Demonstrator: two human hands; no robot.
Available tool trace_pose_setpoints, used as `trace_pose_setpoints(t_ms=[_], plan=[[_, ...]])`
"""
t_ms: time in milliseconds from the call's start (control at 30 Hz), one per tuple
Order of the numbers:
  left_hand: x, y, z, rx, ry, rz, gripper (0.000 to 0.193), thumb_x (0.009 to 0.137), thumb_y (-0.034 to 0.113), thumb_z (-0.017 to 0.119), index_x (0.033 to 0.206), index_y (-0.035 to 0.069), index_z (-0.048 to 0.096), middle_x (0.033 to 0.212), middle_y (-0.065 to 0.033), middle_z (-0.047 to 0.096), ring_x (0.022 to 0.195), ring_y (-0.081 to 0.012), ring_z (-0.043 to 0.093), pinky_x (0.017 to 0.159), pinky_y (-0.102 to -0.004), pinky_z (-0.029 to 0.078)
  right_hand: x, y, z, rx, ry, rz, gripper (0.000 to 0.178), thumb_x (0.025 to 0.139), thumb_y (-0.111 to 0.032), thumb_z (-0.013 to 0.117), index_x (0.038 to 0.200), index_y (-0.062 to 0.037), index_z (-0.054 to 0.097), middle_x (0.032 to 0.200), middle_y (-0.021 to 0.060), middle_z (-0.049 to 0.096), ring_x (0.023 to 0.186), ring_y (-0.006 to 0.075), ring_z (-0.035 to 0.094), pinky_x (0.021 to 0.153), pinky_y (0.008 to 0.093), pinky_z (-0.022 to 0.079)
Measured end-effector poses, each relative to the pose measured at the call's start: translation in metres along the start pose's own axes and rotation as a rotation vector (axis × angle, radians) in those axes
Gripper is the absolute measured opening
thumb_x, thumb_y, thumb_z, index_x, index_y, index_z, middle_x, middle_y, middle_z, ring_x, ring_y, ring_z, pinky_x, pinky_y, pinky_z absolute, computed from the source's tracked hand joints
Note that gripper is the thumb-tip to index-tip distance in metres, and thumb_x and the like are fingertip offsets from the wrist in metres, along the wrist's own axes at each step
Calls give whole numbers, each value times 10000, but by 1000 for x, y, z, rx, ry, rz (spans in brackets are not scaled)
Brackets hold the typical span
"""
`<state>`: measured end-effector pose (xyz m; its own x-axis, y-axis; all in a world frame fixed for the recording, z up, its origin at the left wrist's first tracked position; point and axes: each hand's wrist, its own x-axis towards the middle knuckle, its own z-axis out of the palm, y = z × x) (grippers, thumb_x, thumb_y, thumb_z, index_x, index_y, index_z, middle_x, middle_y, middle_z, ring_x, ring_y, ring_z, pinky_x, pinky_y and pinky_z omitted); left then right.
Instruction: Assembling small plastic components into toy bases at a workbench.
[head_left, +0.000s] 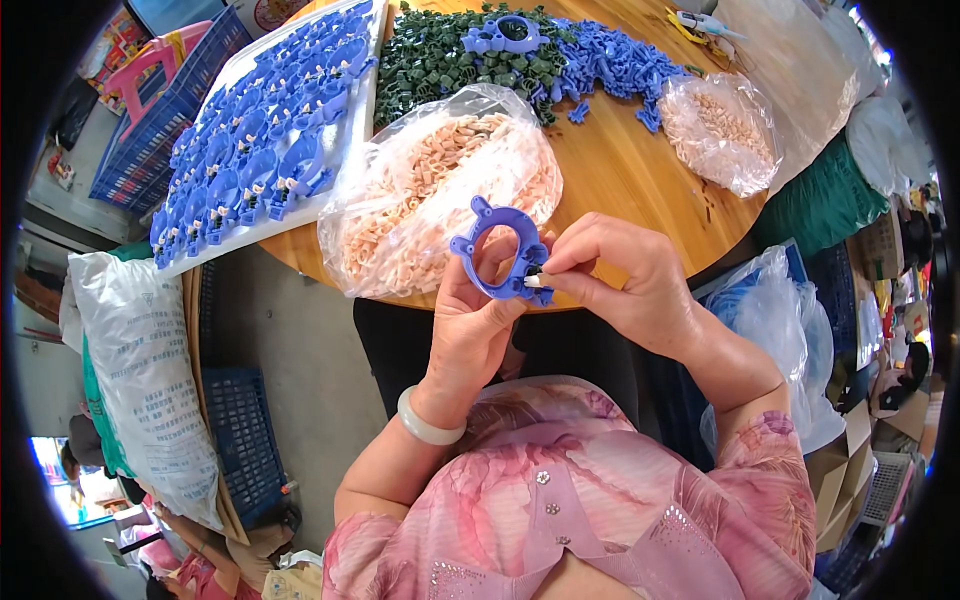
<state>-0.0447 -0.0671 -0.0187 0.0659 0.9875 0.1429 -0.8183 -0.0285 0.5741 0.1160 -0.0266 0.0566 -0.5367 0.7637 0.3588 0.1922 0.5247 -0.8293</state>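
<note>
1. A blue plastic ring part is held upright in the left hand, above the near edge of the round wooden counter. The ring's opening is turned toward the camera.
2. The left fingers are curled around the ring's lower left rim; the thumb is pressed against its underside.
3. A small white peg is pinched between thumb and forefinger of the right hand, the fingers pressed tightly together on it.
4. Key relation: the peg is met with the ring's lower right lug, just left of the right fingertips. Its long axis appears to lie roughly level, pointing left into the lug. The right hand is the nearer to that joint.
5. Just beyond the hands, a clear bag of pale pink pieces lies on the counter; a smaller bag of the same sits far right.
6. At far left, a white tray is filled with blue ring parts. Heaps of dark green pieces and loose blue pieces are noted at the far side.
</note>
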Motion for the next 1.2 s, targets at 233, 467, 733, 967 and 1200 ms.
trace_pose_setpoints(t_ms=[233, 467, 733, 967, 1200], plan=[[-5, -2, 0, 148, -53, 103, 579, 778, -25, 665, 1292, 53, 409, 1273, -152, 487, 1207, -327, 466, 898, -368, 507, -7, 2, 14, -71, 41, -43, 94, 731, -11, 668, 801, -41, 614, 781, 91, 610, 737, 245, 625, 637, 299, 488], [-9, -4, -9, 291, -69, 138, 610, 775, -29, 668, 1312, 51, 391, 1265, -177, 495, 1186, -313, 490, 857, -348, 529, -10, 2, 25, -229, 85, -122, 85, 725, -14, 658, 787, -39, 606, 783, 93, 605, 758, 264, 619, 634, 317, 488], [-6, -4, -9, 392, -96, 222, 656, 756, -65, 670, 1327, 49, 368, 1246, -160, 518, 1162, -254, 515, 909, -325, 492, -13, -2, 26, -64, 84, 97, 104, 700, -21, 668, 769, -51, 596, 787, 88, 601, 730, 266, 608, 630, 327, 483], [-4, -3, -4, 370, -140, 298, 668, 752, -66, 672, 1332, 40, 357, 1243, -161, 520, 1158, -235, 517, 928, -321, 476, -15, 5, 32, -400, 202, -255, 138, 677, -32, 694, 764, -65, 592, 779, 57, 595, 702, 239, 591, 612, 319, 453], [-8, -3, -5, 405, -133, 279, 691, 739, -83, 677, 1337, 33, 351, 1254, -129, 509, 1171, -236, 508, 925, -311, 477, -7, 7, 21, -316, 54, -293, 131, 698, -25, 688, 794, -64, 607, 797, 60, 600, 736, 244, 595, 641, 320, 458]])
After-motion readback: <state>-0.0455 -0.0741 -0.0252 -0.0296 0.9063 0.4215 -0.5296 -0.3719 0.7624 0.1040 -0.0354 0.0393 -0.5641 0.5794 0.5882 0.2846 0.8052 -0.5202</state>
